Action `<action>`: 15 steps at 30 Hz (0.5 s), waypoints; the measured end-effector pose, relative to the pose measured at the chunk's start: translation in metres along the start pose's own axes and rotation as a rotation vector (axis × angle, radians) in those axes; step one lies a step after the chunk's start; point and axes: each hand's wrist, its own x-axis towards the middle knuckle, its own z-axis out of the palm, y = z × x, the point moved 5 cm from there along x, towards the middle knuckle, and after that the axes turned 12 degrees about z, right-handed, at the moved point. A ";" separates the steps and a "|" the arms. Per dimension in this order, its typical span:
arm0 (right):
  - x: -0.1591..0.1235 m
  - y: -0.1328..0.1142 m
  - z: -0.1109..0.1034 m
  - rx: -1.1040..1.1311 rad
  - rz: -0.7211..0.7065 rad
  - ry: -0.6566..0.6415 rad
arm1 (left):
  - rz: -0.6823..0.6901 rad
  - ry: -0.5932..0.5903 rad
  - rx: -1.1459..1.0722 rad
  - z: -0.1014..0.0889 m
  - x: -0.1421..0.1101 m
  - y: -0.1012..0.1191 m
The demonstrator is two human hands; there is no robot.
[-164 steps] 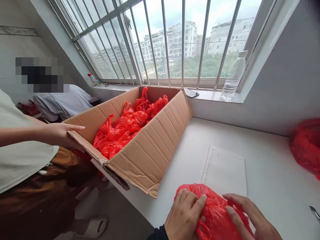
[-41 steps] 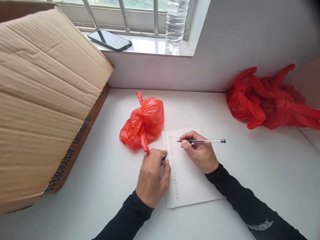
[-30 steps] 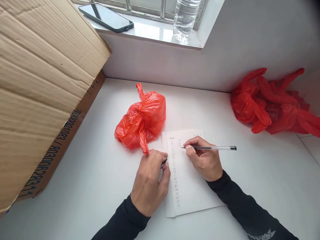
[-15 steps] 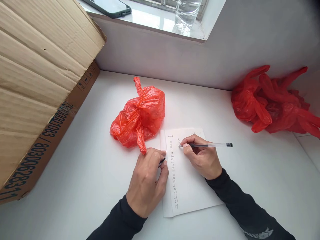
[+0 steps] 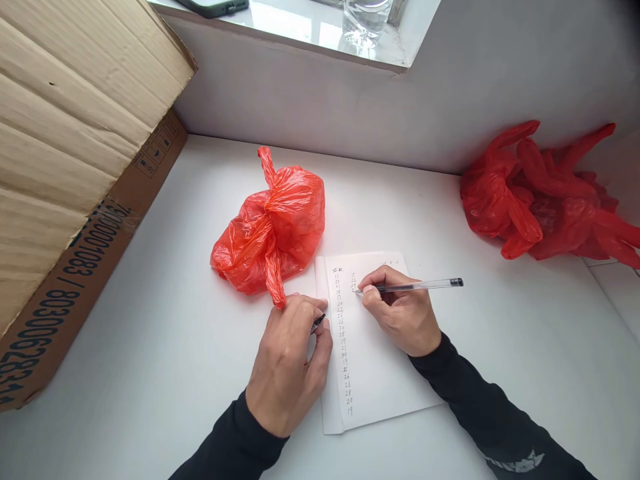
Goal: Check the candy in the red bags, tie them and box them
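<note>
**Pen (image 5: 430, 285) Down on Paper (image 5: 385, 373)**

One white tabletop (image 5: 150, 373) carries nearly everything. One cardboard box (image 5: 80, 100) stands at its left side, probably kept there to leave writing room. At the far right a heap of red bags (image 5: 545, 200) lies against the wall — how many, the overlaps hide. One knotted red bag (image 5: 275, 233) sits just beyond the paper's upper left corner, likely close by so it stays within reach.

The paper lies in front of the person, bearing two columns of figures, one long, one short. On the windowsill (image 5: 290, 30) stand one bottle (image 5: 367, 20) and one phone (image 5: 215, 7), both cut off by the view.

Two hands work here. The right hand (image 5: 400, 310) grips the pen between thumb and fingers, tip at the short column. The left hand (image 5: 287, 363) pinches one small black piece (image 5: 317, 323) — perhaps the cap — at the paper's left edge, seemingly steadying it.
</note>
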 end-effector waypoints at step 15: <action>0.003 0.003 -0.002 -0.002 0.023 0.033 | -0.001 0.003 -0.004 0.000 0.000 -0.001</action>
